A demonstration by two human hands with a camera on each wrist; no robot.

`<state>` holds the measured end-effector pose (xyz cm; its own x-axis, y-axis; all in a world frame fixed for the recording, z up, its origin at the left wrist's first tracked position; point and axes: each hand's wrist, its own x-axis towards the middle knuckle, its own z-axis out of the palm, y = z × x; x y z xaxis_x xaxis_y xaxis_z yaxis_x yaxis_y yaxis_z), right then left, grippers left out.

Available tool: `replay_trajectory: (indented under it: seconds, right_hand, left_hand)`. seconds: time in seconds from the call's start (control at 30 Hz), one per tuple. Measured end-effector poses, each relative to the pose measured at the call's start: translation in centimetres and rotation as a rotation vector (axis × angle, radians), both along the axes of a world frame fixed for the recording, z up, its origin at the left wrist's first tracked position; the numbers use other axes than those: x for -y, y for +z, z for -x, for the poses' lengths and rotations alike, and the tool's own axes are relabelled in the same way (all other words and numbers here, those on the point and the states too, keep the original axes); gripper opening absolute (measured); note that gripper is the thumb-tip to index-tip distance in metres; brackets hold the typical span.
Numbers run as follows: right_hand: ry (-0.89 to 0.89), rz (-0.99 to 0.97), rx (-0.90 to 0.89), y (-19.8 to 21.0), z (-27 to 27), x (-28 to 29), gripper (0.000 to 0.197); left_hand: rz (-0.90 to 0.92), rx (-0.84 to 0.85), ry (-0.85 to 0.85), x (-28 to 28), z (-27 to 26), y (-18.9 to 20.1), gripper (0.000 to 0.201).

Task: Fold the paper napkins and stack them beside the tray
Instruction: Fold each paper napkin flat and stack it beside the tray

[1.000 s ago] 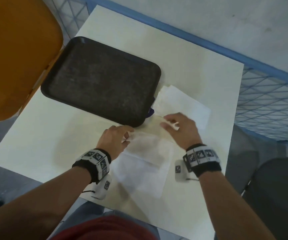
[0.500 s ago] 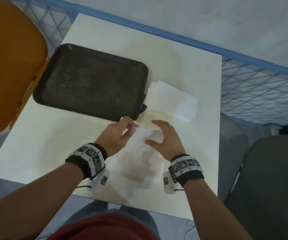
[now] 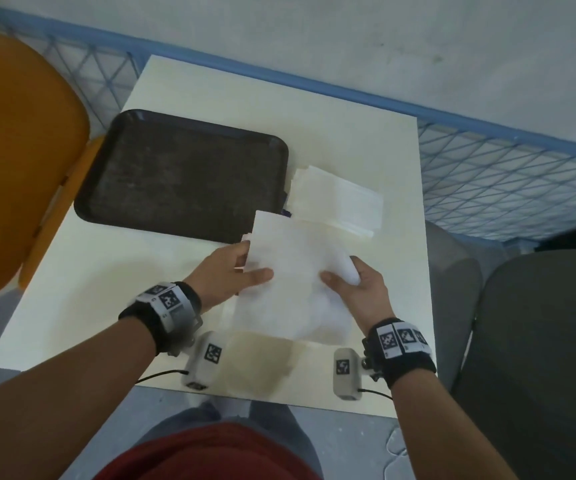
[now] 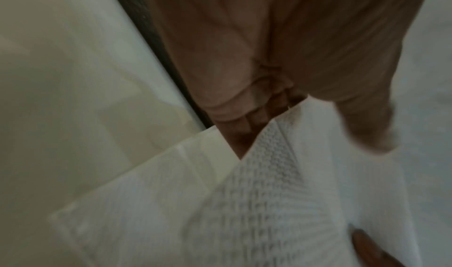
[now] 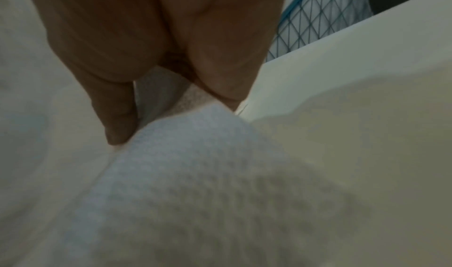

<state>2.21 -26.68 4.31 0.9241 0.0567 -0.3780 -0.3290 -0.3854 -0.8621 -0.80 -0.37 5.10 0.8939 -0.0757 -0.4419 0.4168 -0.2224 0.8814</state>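
Here, both the left hand [image 3: 226, 271] and right hand [image 3: 356, 284] pinch a half-folded napkin [image 3: 293, 271] above the desk's [image 3: 106, 289] near edge, likely next creasing it flat.

A pale cream square surface [image 3: 349, 140] is standing against a blue-framed wire mesh railing [image 3: 508, 188], which is running along a grey concrete floor [image 3: 349, 36]. An orange chair [image 3: 20, 161] is sitting at the left side, and a dark grey chair [image 3: 539, 358] is sitting at the right. Soft, even light is falling across everything.
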Motion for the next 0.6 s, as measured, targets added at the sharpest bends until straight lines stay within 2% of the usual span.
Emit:
replay_trajectory:
  seconds: [0.07,0.13,0.27,0.33,0.4,0.47,0.53,0.6]
  right_hand:
    - [-0.012,-0.011,-0.013,0.1,0.5,0.5,0.034]
    - [-0.006,-0.006,-0.011,0.2,1.1,1.1,0.041]
    - [-0.027,-0.072,0.023,-0.3,2.0,2.6,0.032]
    - [-0.059,-0.238,0.022,-0.3,2.4,3.0,0.037]
    - [-0.121,-0.459,-0.037,0.0,2.5,3.3,0.043]
    - [-0.192,-0.592,-0.111,0.5,2.7,3.5,0.034]
    - [-0.221,-0.578,-0.107,0.3,2.9,3.3,0.023]
    - [-0.193,-0.382,-0.034,-0.6,3.2,3.0,0.016]
  left_hand:
    - [0.020,0.003,-0.016,0.0,0.8,-0.5,0.023]
    - [0.105,-0.025,0.058,0.1,1.2,-0.7,0.022]
    - [0.136,-0.022,0.129,-0.2,1.2,-0.7,0.019]
    - [0.139,0.024,0.109,-0.5,1.0,-0.6,0.018]
    - [0.155,0.051,0.106,-0.8,0.9,-0.4,0.031]
    - [0.140,0.088,0.088,-1.0,0.9,-0.5,0.044]
    - [0.112,0.140,0.040,-1.1,1.0,-0.9,0.048]
    - [0.063,0.179,-0.013,-1.3,1.1,-1.5,0.049]
